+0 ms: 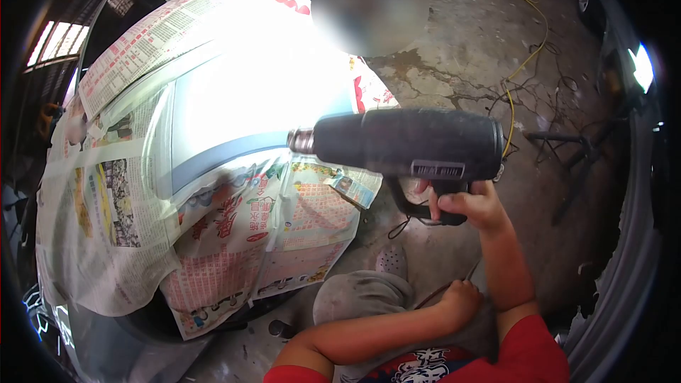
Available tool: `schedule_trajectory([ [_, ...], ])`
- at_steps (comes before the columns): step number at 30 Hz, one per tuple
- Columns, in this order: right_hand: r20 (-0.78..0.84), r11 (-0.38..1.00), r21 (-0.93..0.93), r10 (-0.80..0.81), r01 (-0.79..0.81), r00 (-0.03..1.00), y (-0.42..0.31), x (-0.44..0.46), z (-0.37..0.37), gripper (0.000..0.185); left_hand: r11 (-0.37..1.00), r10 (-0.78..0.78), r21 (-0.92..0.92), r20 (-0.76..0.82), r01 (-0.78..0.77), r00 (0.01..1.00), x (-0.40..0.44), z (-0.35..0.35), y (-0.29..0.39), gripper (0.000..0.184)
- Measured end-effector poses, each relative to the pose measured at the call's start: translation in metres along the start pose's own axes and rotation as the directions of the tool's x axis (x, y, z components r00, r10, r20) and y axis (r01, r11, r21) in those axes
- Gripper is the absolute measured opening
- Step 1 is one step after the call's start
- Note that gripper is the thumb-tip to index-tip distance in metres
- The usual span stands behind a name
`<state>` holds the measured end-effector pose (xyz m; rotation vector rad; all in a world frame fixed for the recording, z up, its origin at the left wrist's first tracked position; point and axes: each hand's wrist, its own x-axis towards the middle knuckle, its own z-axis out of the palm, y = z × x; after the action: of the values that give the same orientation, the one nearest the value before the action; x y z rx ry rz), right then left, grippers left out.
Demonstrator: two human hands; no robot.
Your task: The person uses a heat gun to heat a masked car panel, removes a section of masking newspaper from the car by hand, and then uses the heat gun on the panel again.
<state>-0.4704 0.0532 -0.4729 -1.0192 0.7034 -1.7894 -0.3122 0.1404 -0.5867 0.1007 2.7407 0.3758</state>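
Observation:
My right hand (464,202) is wrapped around the handle of a black heat gun (411,143). Its metal nozzle (302,141) points left, close to the lower edge of a blue-grey car body panel (234,150). Glare washes out most of that panel. Newspaper sheets (227,237) and clear masking film (128,269) surround it, with tape along the seams. Low in front of my body, my left hand (462,306) is closed in a fist. A thin dark cord (434,296) runs into it.
A yellow cable (512,110) snakes over the cracked concrete floor (454,64). A dark stand (567,143) has its legs spread at right. Dark bodywork (638,241) lines the right edge. A blurred round patch covers part of the top. My clog (391,261) shows below.

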Motion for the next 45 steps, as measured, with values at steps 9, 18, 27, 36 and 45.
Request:
schedule_trajectory([
  [9, -0.493, 0.971, -0.237, -0.092, -0.032, 0.865, -0.018, -0.050, -0.073, 0.047, 0.997, 0.074, 0.032, -0.095, -0.071, 0.993, -0.010, -0.008, -0.001, 0.014],
  [18, -0.807, 0.960, -0.239, -0.112, -0.147, 0.579, -0.004, -0.214, -0.213, 0.039, 0.980, 0.181, 0.098, -0.069, -0.174, 0.981, -0.015, -0.029, -0.008, 0.008],
  [27, -0.984, 0.923, -0.149, -0.174, -0.355, -0.040, 0.060, -0.370, -0.227, 0.045, 0.971, 0.225, 0.071, 0.031, -0.227, 0.974, -0.012, -0.038, -0.015, 0.012],
  [36, -0.686, -0.028, -0.246, -0.701, -0.969, 0.195, 0.096, -0.482, -0.275, 0.061, 0.985, 0.166, 0.022, 0.098, -0.169, 0.981, -0.011, -0.040, -0.033, 0.020],
  [45, -0.811, 0.217, -0.221, -0.583, -0.951, 0.056, 0.193, -0.499, -0.335, 0.064, 0.951, 0.006, -0.310, 0.060, 0.013, 0.998, -0.052, -0.117, -0.089, 0.031],
])
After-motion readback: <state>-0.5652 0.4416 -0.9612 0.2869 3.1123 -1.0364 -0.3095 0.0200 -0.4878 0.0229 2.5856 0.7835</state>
